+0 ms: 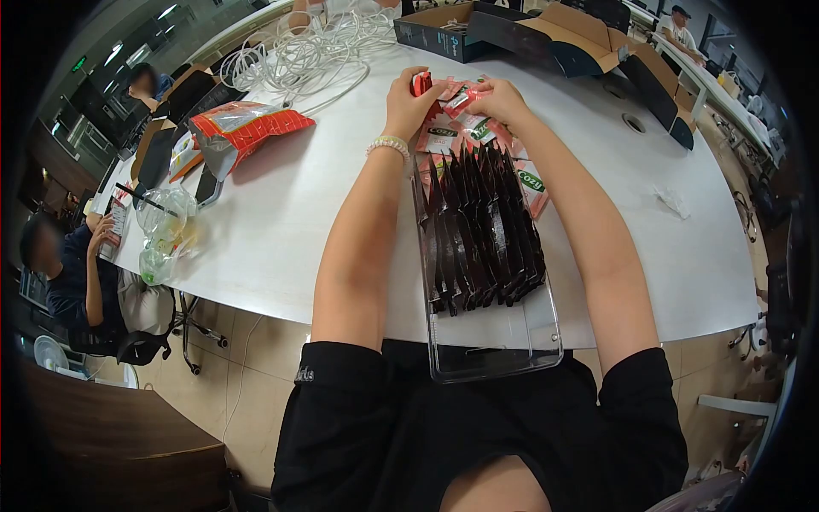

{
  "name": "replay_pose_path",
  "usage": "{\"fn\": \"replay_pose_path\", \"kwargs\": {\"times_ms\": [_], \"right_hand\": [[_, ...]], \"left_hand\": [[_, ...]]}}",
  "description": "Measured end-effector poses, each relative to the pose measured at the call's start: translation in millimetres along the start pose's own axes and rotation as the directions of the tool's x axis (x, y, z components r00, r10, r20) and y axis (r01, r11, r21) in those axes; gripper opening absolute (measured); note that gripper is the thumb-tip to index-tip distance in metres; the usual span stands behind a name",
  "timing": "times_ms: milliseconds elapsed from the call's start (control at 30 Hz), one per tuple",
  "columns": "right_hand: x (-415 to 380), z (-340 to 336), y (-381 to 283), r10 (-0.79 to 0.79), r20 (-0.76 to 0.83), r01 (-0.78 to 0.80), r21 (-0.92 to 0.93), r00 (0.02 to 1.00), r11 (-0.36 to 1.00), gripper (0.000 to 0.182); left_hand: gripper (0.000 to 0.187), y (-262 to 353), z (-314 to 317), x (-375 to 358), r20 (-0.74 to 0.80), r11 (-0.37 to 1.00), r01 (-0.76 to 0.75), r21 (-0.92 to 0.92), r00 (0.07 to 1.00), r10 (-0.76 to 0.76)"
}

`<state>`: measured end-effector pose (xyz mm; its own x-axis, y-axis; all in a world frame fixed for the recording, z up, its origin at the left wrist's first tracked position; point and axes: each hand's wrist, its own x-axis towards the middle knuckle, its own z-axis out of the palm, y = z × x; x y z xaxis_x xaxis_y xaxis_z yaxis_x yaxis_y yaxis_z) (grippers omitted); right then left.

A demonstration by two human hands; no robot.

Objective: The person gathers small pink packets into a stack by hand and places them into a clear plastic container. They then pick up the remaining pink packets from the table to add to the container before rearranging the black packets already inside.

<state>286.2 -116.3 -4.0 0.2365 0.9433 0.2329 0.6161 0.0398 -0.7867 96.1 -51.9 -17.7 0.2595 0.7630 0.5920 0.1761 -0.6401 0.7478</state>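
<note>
Beyond the far end of a clear plastic box (495,341), both hands are among small red and pink packets (439,138). My left hand (411,104), with a beaded band at the wrist, is closed around red packets (421,83). The fingers of my right hand (503,104) are pinched on a pink packet (461,100) just to the right. Dark shiny packets (482,230) stand upright in a row inside the box, whose near end holds none of them. More pink packets with green labels (530,181) lie along the box's right side.
Coiled white cables (299,60) lie at the back left, near a red and silver bag (247,128). Clear plastic cups (166,230) stand at the left edge. Open dark cardboard boxes (546,38) are at the back right. A crumpled wrapper (671,202) lies right. A person (81,273) sits left.
</note>
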Motion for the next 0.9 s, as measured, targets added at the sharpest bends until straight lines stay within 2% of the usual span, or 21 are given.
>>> {"fn": "replay_pose_path", "kwargs": {"times_ms": [67,167,200,300,433,500,533,600,700,733,833,900], "right_hand": [[14.9,10.3,17.7,0.018,-0.133,0.017,0.256,0.991,0.967,0.024],[16.5,6.6,12.0,0.014,-0.191,0.045,0.300,0.981,0.953,0.021],[14.5,4.1,5.5,0.033,-0.195,0.020,0.265,0.980,0.964,0.019],[4.7,4.5,-7.5,-0.103,-0.260,0.182,0.300,0.960,0.936,0.017],[-0.6,4.8,-20.8,-0.201,-0.297,0.306,0.364,0.933,0.880,0.017],[-6.8,5.7,-26.8,-0.257,-0.279,0.352,0.376,0.925,0.857,0.018],[-9.1,9.2,-27.6,-0.314,-0.250,0.380,0.287,0.916,0.879,0.018],[-15.2,16.5,-31.5,-0.416,-0.178,0.437,0.106,0.892,0.893,0.020],[-21.0,21.0,-38.8,-0.417,-0.048,0.416,0.241,0.908,0.877,0.022],[-16.7,21.6,-36.6,-0.404,0.006,0.377,0.343,0.915,0.860,0.023],[-11.9,14.8,-36.0,-0.374,-0.110,0.390,0.282,0.921,0.877,0.023],[-5.7,6.4,-31.2,-0.309,-0.163,0.350,0.409,0.937,0.843,0.023]], "left_hand": [[0.064,6.7,-0.8,-1.4,0.026,0.990,0.072,-0.122,0.997,-0.069],[0.066,20.3,-3.9,-5.9,0.076,0.955,0.151,-0.256,0.988,-0.135],[0.066,16.7,-2.0,-3.3,0.090,0.939,0.161,-0.304,0.986,-0.139],[0.070,9.2,0.0,-0.1,0.126,0.891,0.199,-0.409,0.979,-0.161],[0.076,10.0,1.2,2.5,0.138,0.791,0.198,-0.579,0.980,-0.144],[0.078,14.1,-1.8,1.4,0.191,0.771,0.257,-0.583,0.965,-0.178],[0.078,18.8,-4.0,0.5,0.216,0.760,0.286,-0.583,0.957,-0.194],[0.078,12.5,-2.1,3.2,0.179,0.797,0.251,-0.549,0.967,-0.181],[0.079,3.5,-2.8,4.4,0.174,0.801,0.261,-0.538,0.965,-0.198],[0.079,3.7,-4.3,3.9,0.178,0.794,0.274,-0.542,0.961,-0.210],[0.079,2.4,-6.8,6.2,0.050,0.780,0.277,-0.561,0.952,-0.302],[0.079,-0.4,-7.8,7.3,-0.038,0.802,0.246,-0.545,0.948,-0.316]]}}
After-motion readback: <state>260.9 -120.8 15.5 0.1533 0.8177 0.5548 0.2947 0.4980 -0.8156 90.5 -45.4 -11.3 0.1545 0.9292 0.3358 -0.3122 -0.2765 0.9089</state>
